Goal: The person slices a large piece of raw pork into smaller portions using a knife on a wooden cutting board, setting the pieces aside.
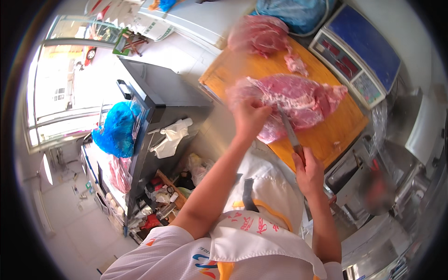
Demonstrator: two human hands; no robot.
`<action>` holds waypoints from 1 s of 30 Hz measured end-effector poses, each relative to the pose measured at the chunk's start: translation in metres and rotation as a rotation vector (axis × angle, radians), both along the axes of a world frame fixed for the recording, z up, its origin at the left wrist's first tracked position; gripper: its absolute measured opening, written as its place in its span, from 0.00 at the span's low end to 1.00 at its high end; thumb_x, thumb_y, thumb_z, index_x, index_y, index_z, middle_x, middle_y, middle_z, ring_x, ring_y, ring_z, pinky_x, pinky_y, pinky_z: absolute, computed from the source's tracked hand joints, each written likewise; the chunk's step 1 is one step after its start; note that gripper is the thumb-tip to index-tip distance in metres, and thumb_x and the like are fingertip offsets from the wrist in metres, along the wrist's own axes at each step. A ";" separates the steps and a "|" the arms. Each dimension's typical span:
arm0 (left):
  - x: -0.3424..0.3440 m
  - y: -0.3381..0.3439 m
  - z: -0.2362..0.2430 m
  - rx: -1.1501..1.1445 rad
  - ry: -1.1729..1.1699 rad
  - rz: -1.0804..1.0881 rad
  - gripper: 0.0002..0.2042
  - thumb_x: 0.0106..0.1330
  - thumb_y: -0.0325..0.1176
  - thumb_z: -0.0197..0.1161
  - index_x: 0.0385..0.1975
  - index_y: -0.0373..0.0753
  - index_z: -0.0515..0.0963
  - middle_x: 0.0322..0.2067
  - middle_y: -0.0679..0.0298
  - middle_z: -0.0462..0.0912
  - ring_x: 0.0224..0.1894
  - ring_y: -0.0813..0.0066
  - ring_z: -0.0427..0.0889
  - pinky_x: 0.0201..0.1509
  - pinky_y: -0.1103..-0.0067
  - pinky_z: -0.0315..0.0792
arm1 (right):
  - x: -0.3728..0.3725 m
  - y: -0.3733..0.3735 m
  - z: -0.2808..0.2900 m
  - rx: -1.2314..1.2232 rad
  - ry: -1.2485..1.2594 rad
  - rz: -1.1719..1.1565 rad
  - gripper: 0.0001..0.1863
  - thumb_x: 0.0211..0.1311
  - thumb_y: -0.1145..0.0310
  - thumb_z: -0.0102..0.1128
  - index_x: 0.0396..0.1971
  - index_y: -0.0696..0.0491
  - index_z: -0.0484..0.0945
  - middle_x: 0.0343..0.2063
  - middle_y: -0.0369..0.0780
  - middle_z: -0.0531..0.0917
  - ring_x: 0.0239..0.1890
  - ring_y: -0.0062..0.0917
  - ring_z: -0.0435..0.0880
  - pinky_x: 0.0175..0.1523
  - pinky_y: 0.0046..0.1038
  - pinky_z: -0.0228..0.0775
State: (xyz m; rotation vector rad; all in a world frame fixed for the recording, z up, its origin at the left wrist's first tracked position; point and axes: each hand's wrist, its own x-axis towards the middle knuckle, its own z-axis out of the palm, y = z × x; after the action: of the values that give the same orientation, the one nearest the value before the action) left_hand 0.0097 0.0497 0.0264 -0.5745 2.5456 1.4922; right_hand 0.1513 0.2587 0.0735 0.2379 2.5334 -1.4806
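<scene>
Likely heavy, soft and slippery, the meat (303,93) on the wooden board (326,140) seems best held toward its left end, where the left hand (252,117) pinches it, the right hand (309,171) gripping the knife (289,127).

Glaring daylight washes out the window (63,95) left of the wooden board (326,140). A blurred smudge (376,189) lies to its right; outlying edges bow.

a pink, fat-streaked meat slab (303,95) lies on a board (322,144) beneath a slanted knife (289,128).
</scene>
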 end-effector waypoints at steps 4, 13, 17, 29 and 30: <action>-0.001 -0.007 0.010 -0.012 -0.007 -0.009 0.08 0.54 0.29 0.79 0.23 0.35 0.85 0.20 0.66 0.85 0.20 0.79 0.82 0.26 0.77 0.76 | -0.001 -0.004 -0.007 -0.020 -0.024 0.032 0.08 0.77 0.69 0.66 0.47 0.56 0.80 0.36 0.50 0.89 0.38 0.53 0.89 0.41 0.46 0.80; -0.013 -0.017 -0.005 0.159 -0.125 -0.069 0.08 0.61 0.22 0.73 0.24 0.32 0.79 0.19 0.61 0.81 0.12 0.74 0.75 0.13 0.75 0.67 | 0.006 -0.016 -0.029 0.032 0.011 0.026 0.08 0.77 0.67 0.66 0.45 0.54 0.79 0.35 0.48 0.89 0.38 0.51 0.90 0.39 0.47 0.82; -0.017 -0.012 0.012 0.212 -0.240 -0.044 0.07 0.61 0.22 0.72 0.24 0.32 0.80 0.19 0.61 0.81 0.14 0.74 0.76 0.14 0.74 0.69 | 0.013 -0.024 -0.029 0.048 0.006 0.013 0.08 0.79 0.64 0.62 0.46 0.54 0.78 0.34 0.48 0.89 0.37 0.51 0.89 0.39 0.49 0.81; -0.026 -0.008 0.038 0.221 -0.271 -0.120 0.05 0.59 0.24 0.71 0.25 0.33 0.82 0.21 0.64 0.81 0.20 0.77 0.78 0.24 0.77 0.71 | 0.031 -0.030 -0.023 0.003 0.023 -0.020 0.11 0.80 0.62 0.61 0.47 0.53 0.75 0.31 0.50 0.87 0.33 0.53 0.88 0.36 0.51 0.79; -0.025 -0.009 0.036 0.195 -0.285 -0.120 0.05 0.59 0.24 0.71 0.26 0.32 0.82 0.22 0.64 0.81 0.20 0.77 0.77 0.24 0.77 0.71 | 0.024 -0.031 -0.025 -0.013 0.035 -0.031 0.11 0.80 0.62 0.62 0.48 0.54 0.75 0.31 0.50 0.87 0.33 0.52 0.88 0.36 0.51 0.79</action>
State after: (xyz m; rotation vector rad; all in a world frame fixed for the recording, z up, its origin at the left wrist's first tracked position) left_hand -0.0158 0.0405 0.0628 -0.5515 2.1537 1.4763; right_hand 0.1758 0.2275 0.0482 0.2521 2.5578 -1.5252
